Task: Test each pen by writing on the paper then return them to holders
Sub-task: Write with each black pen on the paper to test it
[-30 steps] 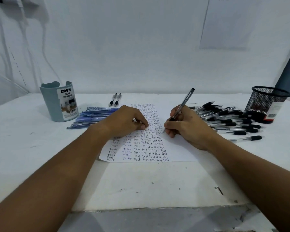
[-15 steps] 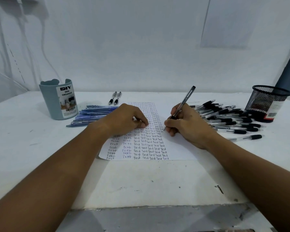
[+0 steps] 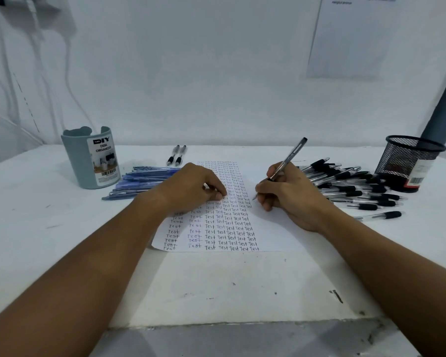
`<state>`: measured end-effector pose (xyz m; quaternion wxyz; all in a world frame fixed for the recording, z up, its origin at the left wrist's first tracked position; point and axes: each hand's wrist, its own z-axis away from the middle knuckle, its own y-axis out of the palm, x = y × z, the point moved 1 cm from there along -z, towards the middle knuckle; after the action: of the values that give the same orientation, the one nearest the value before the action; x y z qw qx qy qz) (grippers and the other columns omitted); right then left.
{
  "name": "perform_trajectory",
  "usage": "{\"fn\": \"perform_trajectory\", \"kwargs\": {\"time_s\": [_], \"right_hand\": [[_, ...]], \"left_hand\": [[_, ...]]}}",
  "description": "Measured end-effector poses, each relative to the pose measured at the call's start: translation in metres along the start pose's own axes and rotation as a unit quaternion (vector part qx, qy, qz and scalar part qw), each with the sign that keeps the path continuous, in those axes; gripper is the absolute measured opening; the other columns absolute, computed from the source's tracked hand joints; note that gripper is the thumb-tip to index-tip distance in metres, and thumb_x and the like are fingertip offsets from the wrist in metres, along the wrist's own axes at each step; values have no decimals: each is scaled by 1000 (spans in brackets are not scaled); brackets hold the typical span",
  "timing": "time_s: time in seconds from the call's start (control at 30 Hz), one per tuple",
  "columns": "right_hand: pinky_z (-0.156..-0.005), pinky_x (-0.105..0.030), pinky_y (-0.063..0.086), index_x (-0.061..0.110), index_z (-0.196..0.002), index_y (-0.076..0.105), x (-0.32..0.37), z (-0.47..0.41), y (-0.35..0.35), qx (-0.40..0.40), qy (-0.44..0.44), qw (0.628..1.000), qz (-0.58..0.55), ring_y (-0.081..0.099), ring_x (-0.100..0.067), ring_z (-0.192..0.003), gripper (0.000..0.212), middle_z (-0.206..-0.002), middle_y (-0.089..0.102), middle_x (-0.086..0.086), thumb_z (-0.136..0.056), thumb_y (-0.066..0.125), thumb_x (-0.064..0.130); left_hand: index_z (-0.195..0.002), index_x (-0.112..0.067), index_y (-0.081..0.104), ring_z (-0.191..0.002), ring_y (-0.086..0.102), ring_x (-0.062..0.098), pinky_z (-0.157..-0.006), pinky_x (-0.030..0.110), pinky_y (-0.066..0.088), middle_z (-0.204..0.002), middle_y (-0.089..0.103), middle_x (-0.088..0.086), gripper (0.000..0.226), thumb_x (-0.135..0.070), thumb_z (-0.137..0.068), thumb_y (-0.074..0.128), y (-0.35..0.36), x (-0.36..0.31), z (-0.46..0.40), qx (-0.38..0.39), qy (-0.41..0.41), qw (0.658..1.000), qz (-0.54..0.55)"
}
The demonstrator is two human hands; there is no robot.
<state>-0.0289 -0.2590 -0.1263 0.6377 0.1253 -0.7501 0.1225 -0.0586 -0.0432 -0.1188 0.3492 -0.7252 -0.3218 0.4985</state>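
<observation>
Pen (image 3: 286, 164), slim with a clear barrel and a dark cap end, stands tilted in the right hand (image 3: 291, 197), whose fingers pinch it low down, the tip meeting the flat white paper (image 3: 273, 235) beside columns of handwritten "Test". The left hand (image 3: 191, 189) rests on the sheet with fingers curled loosely under, grasping nothing. Left of it lies a bundle of blue pens (image 3: 142, 182) next to a smooth grey plastic organizer (image 3: 89, 161). On the right, a heap of black-gripped clear pens (image 3: 350, 186) spreads before a round black wire-mesh cup (image 3: 410, 161). Two more pens (image 3: 177, 155) lie side by side beyond the paper on the scuffed white table (image 3: 36, 215).
</observation>
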Motion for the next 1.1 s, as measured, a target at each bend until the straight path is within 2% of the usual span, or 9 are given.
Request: {"fn": "perform_trajectory", "kwargs": {"time_s": [0.1, 0.2, 0.33, 0.4, 0.57, 0.73, 0.83, 0.9, 1.1], "right_hand": [[-49, -32, 43, 9, -93, 44, 11, -7, 4, -27, 10, 999, -43, 57, -26, -58, 13, -79, 55, -17, -99, 53, 15], [-48, -31, 41, 7, -91, 47, 21, -20, 6, -66, 14, 996, -50, 56, -25, -55, 26, -79, 51, -15, -105, 38, 28], [-52, -34, 37, 12, -93, 44, 10, -32, 8, -129, -28, 991, 2, 52, -22, -54, 15, -64, 59, -5, -102, 47, 24], [-52, -35, 36, 16, -94, 37, 5, -32, 6, -149, -45, 987, -25, 51, -23, -55, 19, -54, 61, -1, -99, 55, 20], [-42, -25, 36, 7, -102, 43, 13, -22, -4, -142, -70, 986, -57, 52, -14, -44, 23, -70, 64, -11, -94, 63, 12], [-41, -20, 33, 2, -99, 54, 15, -20, -8, -147, -55, 987, -32, 43, -11, -49, 20, -61, 70, 4, -90, 68, 13], [-40, -18, 30, 3, -98, 54, 15, -17, -5, -128, -51, 990, -18, 35, -13, -53, 22, -50, 61, 9, -88, 70, 14], [-42, -19, 29, 6, -95, 55, 14, -16, -2, -111, -45, 993, -8, 34, -15, -57, 22, -50, 60, 9, -86, 72, 16], [-45, -21, 28, 7, -98, 51, 14, -15, 4, -89, -46, 995, -24, 33, -15, -59, 27, -59, 67, 5, -86, 73, 18]], "left_hand": [[-100, -24, 75, -80, 55, -9, -67, -2, 37, -102, 67, -10, 15, -18, -87, 69, -2, 0, -1, -45, 3, 998, -39], [-105, -19, 74, -75, 52, -8, -68, 1, 34, -104, 67, -6, 18, -16, -89, 67, -5, 0, -2, -62, 1, 996, -65], [-106, -17, 74, -82, 56, 1, -77, 13, 40, -105, 69, -2, 18, -16, -89, 67, -4, -1, 1, -60, -7, 996, -67], [-105, -17, 74, -80, 56, 0, -75, 9, 41, -104, 68, -3, 18, -16, -89, 68, -4, -1, 1, -70, -5, 995, -66], [-105, -17, 73, -76, 56, -4, -75, 8, 43, -100, 67, -5, 17, -18, -89, 67, -4, -3, -1, -95, 7, 994, -61], [-104, -18, 73, -89, 61, 9, -85, 23, 48, -101, 67, -2, 20, -27, -87, 69, -3, -6, 1, -104, 34, 992, -60], [-108, -19, 72, -96, 58, 11, -94, 23, 37, -103, 67, -3, 28, -37, -86, 68, 0, -6, -1, -121, 41, 989, -69], [-106, -20, 73, -96, 57, 11, -91, 19, 31, -100, 66, -3, 29, -39, -86, 66, 3, -9, -2, -131, 53, 988, -68], [-94, -17, 75, -82, 57, 11, -77, 28, 42, -85, 67, -1, 22, -34, -90, 63, 5, -14, -2, -137, 77, 986, -54]]}}
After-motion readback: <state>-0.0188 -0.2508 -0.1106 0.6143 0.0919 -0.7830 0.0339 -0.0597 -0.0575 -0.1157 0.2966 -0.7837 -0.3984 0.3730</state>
